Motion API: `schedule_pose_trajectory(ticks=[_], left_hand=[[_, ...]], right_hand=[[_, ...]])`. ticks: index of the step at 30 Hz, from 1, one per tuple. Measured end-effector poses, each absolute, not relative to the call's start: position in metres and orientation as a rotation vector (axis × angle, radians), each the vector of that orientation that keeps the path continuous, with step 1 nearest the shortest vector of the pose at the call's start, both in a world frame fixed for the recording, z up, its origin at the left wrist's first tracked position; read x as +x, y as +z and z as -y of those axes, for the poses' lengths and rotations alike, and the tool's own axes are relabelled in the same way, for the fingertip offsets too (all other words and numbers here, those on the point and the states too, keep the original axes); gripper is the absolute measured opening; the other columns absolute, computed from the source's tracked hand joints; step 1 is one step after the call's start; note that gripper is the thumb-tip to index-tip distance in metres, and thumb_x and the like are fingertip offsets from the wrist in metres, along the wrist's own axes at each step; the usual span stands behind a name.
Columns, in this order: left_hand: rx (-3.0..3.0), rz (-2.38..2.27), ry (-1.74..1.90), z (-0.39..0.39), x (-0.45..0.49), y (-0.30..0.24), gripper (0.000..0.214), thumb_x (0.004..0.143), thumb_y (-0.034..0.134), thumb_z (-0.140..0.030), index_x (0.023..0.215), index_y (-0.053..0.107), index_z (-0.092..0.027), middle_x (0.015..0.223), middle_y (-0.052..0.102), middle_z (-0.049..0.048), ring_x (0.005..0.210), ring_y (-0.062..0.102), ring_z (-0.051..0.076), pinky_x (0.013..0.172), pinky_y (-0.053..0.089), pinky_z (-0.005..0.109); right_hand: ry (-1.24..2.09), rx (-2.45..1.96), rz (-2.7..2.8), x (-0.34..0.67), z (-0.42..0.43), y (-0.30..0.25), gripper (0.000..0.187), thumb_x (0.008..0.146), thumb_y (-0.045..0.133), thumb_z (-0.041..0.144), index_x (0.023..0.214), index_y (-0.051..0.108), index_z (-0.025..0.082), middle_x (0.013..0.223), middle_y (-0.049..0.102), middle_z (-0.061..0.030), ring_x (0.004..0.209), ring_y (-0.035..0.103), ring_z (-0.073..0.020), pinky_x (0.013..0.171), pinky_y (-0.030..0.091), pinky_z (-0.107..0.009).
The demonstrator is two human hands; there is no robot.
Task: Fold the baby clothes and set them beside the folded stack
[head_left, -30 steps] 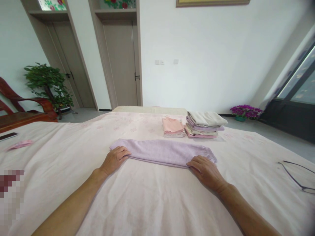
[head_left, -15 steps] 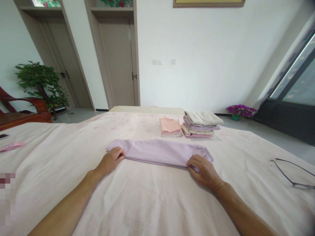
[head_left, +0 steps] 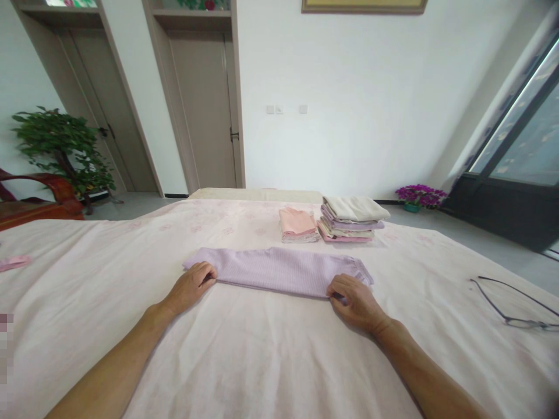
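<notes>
A lilac cloth, folded into a long flat strip, lies across the pale pink bed sheet in front of me. My left hand pinches the strip's near left corner with curled fingers. At the near right end my right hand grips the cloth's edge, fingers curled over it. Both forearms stretch out over the sheet.
Beyond the strip sit a small folded peach pile and a taller stack of folded cloths. Spectacles lie on the sheet at the right. A pink scrap is at the far left, a wooden chair and potted plant behind it.
Both hands' fingers have curled tighter onto the lilac strip's near corners. The view has drifted slightly right; the strip itself has hardly shifted.
</notes>
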State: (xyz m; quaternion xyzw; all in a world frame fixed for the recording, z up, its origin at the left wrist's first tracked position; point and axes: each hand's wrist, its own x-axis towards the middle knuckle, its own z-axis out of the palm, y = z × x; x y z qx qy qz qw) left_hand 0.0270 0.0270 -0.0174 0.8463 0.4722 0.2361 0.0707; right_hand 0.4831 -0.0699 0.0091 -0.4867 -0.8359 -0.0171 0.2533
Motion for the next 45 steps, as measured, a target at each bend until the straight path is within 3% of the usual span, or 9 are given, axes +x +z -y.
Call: schedule_pose_trajectory(ticks=[5,14,25,31,35,40,45], left_hand=[[2.57,-1.42,0.687,-0.025,0.026,-0.018,0.014,0.089,0.047,-0.033,0.087,0.057,-0.024,0.093,0.062,0.0038,0.093,0.057,0.022,0.084,0.043,0.033],[2.53,-1.459,0.687,-0.025,0.025,-0.021,0.018,0.087,0.049,-0.04,0.087,0.059,-0.025,0.096,0.064,0.0038,0.095,0.056,0.023,0.084,0.044,0.033],[2.572,-1.418,0.741,-0.027,0.024,-0.024,0.024,0.092,0.045,-0.042,0.088,0.061,-0.025,0.096,0.065,0.0029,0.094,0.058,0.022,0.085,0.045,0.031],[2.486,-1.64,0.936,-0.026,0.016,-0.023,0.027,0.095,0.038,-0.039,0.094,0.061,-0.025,0.097,0.066,0.0029,0.095,0.06,0.022,0.089,0.045,0.032],[2.347,-2.047,1.159,-0.03,-0.007,-0.022,0.022,0.091,0.041,-0.027,0.098,0.061,-0.023,0.102,0.065,0.0054,0.099,0.059,0.023,0.093,0.044,0.035],[2.479,-1.684,0.947,-0.036,-0.034,-0.026,0.043,0.074,0.041,-0.005,0.103,0.066,-0.025,0.112,0.064,0.0012,0.11,0.058,0.018,0.1,0.043,0.03],[2.492,-1.568,0.849,-0.04,-0.04,-0.03,0.045,0.075,0.048,-0.012,0.115,0.065,-0.026,0.12,0.062,0.0012,0.112,0.058,0.019,0.1,0.044,0.031]], right_hand=[[-0.058,-1.352,2.304,0.493,0.07,0.011,0.024,0.067,0.048,0.005,0.079,0.061,0.02,0.08,0.062,-0.0032,0.078,0.053,-0.0187,0.075,0.039,-0.031],[-0.322,-1.527,2.132,0.542,0.073,0.02,0.017,0.075,0.05,0.011,0.079,0.063,0.021,0.081,0.065,-0.003,0.081,0.054,-0.0195,0.076,0.038,-0.031],[-0.185,-1.688,2.143,0.538,0.07,0.012,0.019,0.071,0.048,0.01,0.074,0.062,0.022,0.078,0.065,0.0009,0.077,0.058,-0.0161,0.073,0.039,-0.028],[-0.332,-1.76,1.92,0.545,0.066,0.007,0.019,0.08,0.047,0.017,0.087,0.063,0.023,0.091,0.066,-0.0017,0.087,0.061,-0.0183,0.076,0.043,-0.029],[-0.414,-2.011,1.709,0.561,0.058,-0.005,0.029,0.088,0.043,0.029,0.113,0.059,0.023,0.103,0.066,-0.0072,0.095,0.063,-0.026,0.072,0.044,-0.035],[-0.135,-2.067,1.838,0.581,0.053,-0.014,0.041,0.093,0.028,0.024,0.129,0.048,0.023,0.11,0.068,-0.0088,0.092,0.067,-0.0244,0.069,0.044,-0.034],[0.031,-2.206,1.833,0.575,0.052,-0.003,0.051,0.095,0.027,0.047,0.141,0.037,0.028,0.113,0.067,-0.01,0.096,0.067,-0.029,0.075,0.047,-0.038]])
